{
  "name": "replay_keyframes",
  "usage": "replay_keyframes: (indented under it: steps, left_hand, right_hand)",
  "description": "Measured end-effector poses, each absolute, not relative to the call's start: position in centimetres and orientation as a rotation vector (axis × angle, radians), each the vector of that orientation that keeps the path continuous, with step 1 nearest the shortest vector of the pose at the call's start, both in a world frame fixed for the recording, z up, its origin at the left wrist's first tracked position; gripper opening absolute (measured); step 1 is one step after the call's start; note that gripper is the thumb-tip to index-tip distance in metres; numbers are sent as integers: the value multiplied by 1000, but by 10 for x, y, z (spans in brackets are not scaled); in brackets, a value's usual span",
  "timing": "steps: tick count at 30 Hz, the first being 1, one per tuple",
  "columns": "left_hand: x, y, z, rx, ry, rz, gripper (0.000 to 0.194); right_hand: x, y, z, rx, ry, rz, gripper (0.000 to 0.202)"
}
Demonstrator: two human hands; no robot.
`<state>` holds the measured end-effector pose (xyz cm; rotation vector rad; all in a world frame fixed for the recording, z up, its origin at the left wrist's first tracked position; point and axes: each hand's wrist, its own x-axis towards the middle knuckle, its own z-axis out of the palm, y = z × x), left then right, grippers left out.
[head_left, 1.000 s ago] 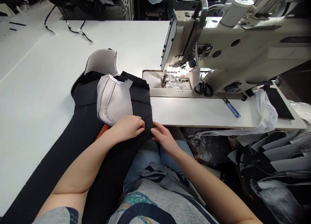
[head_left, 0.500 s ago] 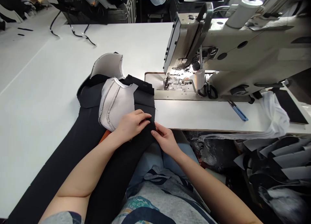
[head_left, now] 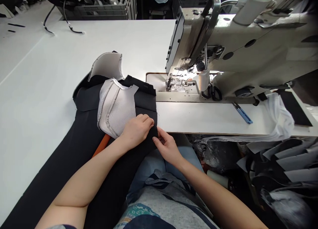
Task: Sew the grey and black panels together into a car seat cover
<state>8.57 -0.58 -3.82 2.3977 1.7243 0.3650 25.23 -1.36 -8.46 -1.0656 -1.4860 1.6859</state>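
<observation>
Black fabric (head_left: 86,118) with pale grey padded pieces (head_left: 119,104) sewn to it spreads over the table and down across my lap. My left hand (head_left: 137,129) rests on the fabric just below the nearer padded piece, its fingers bent together and pinching the cloth near the right edge. At that same edge my right hand (head_left: 167,143) holds the fabric between thumb and fingers. A bit of orange material (head_left: 101,145) shows under my left forearm. Beyond the hands stands a sewing machine (head_left: 198,53), its lit needle area apart from the fabric.
Black-handled scissors (head_left: 216,93) lie under the machine arm. Blue thread snips (head_left: 243,114) and a bunched white strip (head_left: 280,118) are on the right of the white table (head_left: 44,73). A grey crate (head_left: 99,12) stands at the back, and dark cut pieces (head_left: 293,159) are heaped lower right.
My left fingers have curled in tighter on the fabric. The fabric's left part has shifted slightly left, showing more of the orange material. The view has moved a little.
</observation>
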Motion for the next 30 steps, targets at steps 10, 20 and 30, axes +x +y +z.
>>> replay_keyframes:
  steps: [10,20,30]
  left_hand:
    - [58,3,-33,2070,2166,279,38]
    - [79,0,-52,2501,1605,245,34]
    - [95,-3,-67,2536,1634,16,44]
  right_hand:
    - [267,-30,-116,-1242,-1098,1999,38]
    - [273,-27,-114,-1213,-1077,2002,29]
    - [279,-37,-115,-1173,-1051,2058,18]
